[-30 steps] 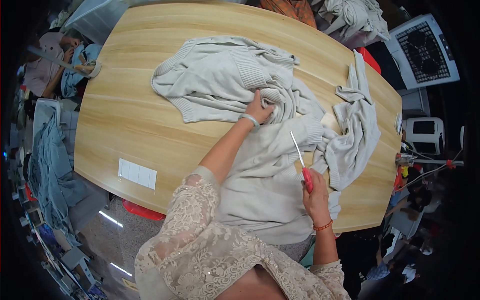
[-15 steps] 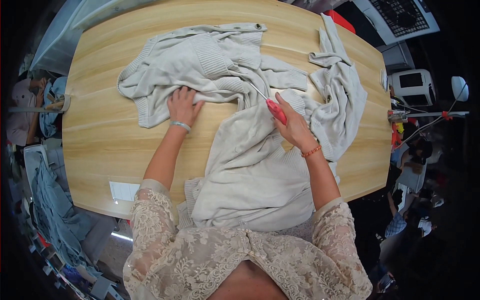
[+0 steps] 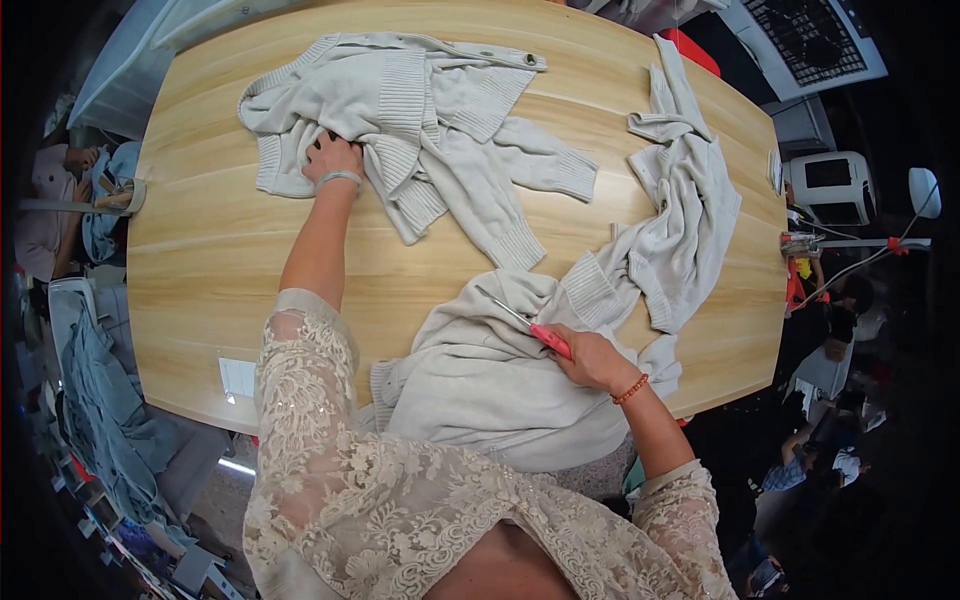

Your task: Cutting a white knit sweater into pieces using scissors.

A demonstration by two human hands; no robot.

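— Left hand and right hand have both shifted since the earlier frame: the left reaches farther across the bench; the right is drawn nearer to the body. State the change in the far cardigan.
— One sleeve, bunched half a second ago, now lies extended toward the near sweater. The other sleeve points right, over bare wood.
— Specify the left fingers.
— Bent, with the tips hidden in folds at the left part of the far cardigan. I cannot tell whether they grip the cloth or only press on it.
— Specify the right fingers.
— Closed around the red handle of a slim tool. Its metal shaft points forward and left, over the near sweater. Contact between tip and cloth cannot be confirmed.
— Locate the remaining items.
— Near sweater: crumpled at the near edge, in front of the body. Third garment: right side of the bench, one narrow end toward the far edge. White card: near left corner, beside the lace sleeve.
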